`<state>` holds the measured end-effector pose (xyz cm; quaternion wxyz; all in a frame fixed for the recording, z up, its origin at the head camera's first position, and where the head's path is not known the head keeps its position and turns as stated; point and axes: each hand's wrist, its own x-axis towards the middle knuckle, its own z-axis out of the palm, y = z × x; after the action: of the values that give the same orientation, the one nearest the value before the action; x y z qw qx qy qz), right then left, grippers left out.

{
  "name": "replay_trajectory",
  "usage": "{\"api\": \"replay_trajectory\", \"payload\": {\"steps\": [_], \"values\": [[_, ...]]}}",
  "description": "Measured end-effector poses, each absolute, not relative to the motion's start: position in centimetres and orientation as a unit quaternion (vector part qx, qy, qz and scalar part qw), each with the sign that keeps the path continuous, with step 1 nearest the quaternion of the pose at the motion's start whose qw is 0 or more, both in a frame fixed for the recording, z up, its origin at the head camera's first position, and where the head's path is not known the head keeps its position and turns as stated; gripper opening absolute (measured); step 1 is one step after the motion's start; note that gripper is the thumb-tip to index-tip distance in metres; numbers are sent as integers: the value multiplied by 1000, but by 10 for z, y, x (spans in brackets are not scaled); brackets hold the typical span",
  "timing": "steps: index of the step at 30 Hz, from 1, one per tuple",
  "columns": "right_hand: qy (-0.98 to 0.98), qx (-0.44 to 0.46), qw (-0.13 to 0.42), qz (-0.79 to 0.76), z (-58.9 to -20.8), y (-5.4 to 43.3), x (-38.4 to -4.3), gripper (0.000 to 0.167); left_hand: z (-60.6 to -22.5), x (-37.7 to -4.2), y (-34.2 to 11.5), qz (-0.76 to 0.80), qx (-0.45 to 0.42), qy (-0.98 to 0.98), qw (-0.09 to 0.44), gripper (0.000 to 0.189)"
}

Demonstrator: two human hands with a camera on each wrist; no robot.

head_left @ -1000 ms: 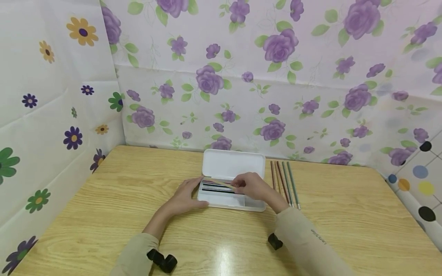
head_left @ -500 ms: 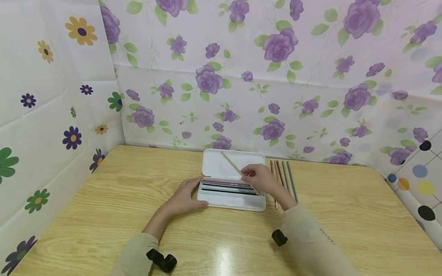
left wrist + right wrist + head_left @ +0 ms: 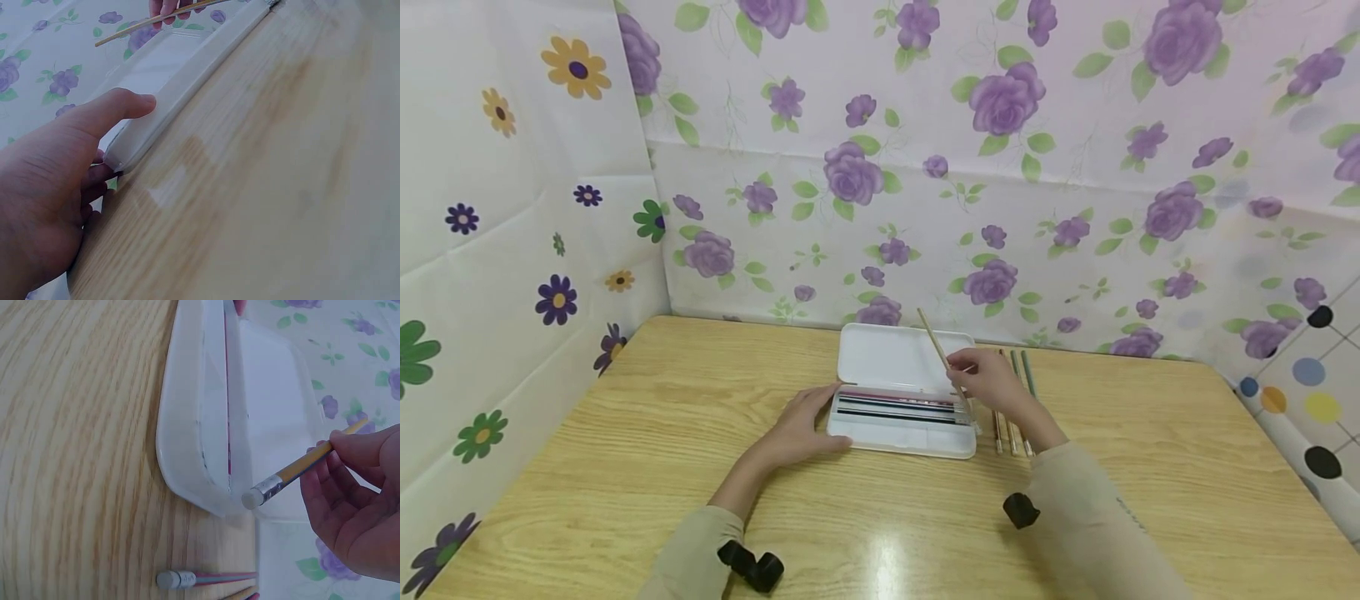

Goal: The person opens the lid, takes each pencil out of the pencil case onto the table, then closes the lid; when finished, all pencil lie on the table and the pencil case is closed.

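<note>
A white pencil case (image 3: 876, 436) lies with its lid (image 3: 883, 354) raised at the back and several pencils (image 3: 895, 407) inside. My left hand (image 3: 797, 429) holds the case's left end, its thumb (image 3: 125, 107) against the front rim and its fingers around the end. Between thumb and fingertips my right hand (image 3: 988, 385) pinches a yellow pencil (image 3: 300, 465), above the right end of the case. That pencil slants, its eraser end low towards the front and its other end up over the lid. The hand and sleeve partly hide the pencils to the right.
Several pencils (image 3: 1028, 373) lie side by side on the table right of the case, eraser ends towards me. Flowered cloth (image 3: 925, 208) hangs along the wooden table's (image 3: 820, 525) back edge. Another patterned cloth (image 3: 512, 333) hangs on the left.
My right hand has moved rightwards and lifted the yellow pencil from lying along the case to a slant above its right end. My left hand has stayed in place.
</note>
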<state>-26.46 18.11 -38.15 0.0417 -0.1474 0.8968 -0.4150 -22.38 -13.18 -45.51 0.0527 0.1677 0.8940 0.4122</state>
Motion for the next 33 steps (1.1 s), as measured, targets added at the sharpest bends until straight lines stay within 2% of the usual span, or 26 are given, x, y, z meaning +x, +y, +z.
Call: {"api": "replay_trajectory", "payload": {"steps": [19,33], "values": [[902,-72,37,-424,-382,238,-260,37,-455,-224,-130,416,169,892,54,95],[886,-17,88,-455,-392,286,-257,42,-455,-224,-131,420,173,889,49,94]]}}
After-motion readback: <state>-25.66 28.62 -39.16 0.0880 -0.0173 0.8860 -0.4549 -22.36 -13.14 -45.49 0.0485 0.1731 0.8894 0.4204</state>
